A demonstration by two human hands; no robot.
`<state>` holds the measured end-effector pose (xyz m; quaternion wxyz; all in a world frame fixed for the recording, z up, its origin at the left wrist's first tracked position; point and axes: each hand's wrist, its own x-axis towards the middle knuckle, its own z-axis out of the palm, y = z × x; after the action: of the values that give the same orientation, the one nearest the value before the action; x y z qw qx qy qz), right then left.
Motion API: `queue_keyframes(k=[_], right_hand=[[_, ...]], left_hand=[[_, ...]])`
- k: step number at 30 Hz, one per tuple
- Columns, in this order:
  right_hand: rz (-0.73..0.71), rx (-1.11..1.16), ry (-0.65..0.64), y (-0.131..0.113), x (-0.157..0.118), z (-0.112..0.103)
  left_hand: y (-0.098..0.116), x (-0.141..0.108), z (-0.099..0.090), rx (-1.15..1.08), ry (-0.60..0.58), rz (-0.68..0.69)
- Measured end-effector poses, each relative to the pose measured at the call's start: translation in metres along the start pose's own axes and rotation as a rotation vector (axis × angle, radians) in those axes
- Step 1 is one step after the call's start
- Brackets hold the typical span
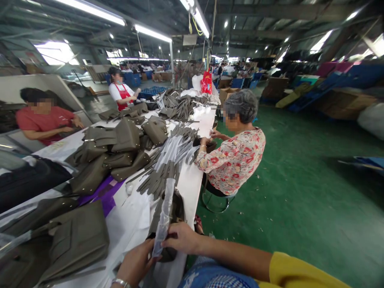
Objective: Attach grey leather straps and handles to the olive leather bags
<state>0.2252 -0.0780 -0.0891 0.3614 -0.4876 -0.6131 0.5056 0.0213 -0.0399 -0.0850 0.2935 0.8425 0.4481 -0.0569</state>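
A long translucent plastic sleeve (164,222) stands up between my hands, over a dark olive bag (177,206) at the table's near right edge. My right hand (180,238) pinches the sleeve from the right, thumb and fingers together near its lower part. My left hand (139,260), with a bracelet at the wrist, has its fingertips closed on the sleeve's lower end. Part of the bag is hidden behind the sleeve and my hands.
Olive bags (123,136) pile up on the white table (192,182), beside many olive straps (162,172). A purple sheet (105,196) lies at left. A seated person in a floral shirt (237,160) works at the right edge; two people sit across.
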Motion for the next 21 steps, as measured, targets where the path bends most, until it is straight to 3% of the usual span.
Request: queue_keyframes(k=[3,7,11,15,18,21], right_hand=[[0.001,-0.064,-0.013,-0.001,-0.007,-0.008],[0.062,-0.145,-0.041,0.009,-0.019,-0.017],[0.229,-0.246,-0.241,0.026,-0.032,-0.021],[0.231,-0.475,-0.342,0.037,-0.043,-0.023],[0.272,-0.382,-0.276,0.037,-0.046,-0.023],[0.365,-0.168,-0.220,0.035,-0.038,-0.022]], left_hand=[[0.015,0.008,-0.013,0.188,-0.011,0.018],[0.029,0.024,-0.018,0.243,-0.063,0.182],[0.020,0.037,-0.011,0.152,-0.082,0.145],[0.003,0.039,-0.011,0.114,0.022,0.046],[-0.002,0.034,-0.023,0.113,0.098,-0.012],[0.002,0.026,-0.035,0.139,0.154,0.016]])
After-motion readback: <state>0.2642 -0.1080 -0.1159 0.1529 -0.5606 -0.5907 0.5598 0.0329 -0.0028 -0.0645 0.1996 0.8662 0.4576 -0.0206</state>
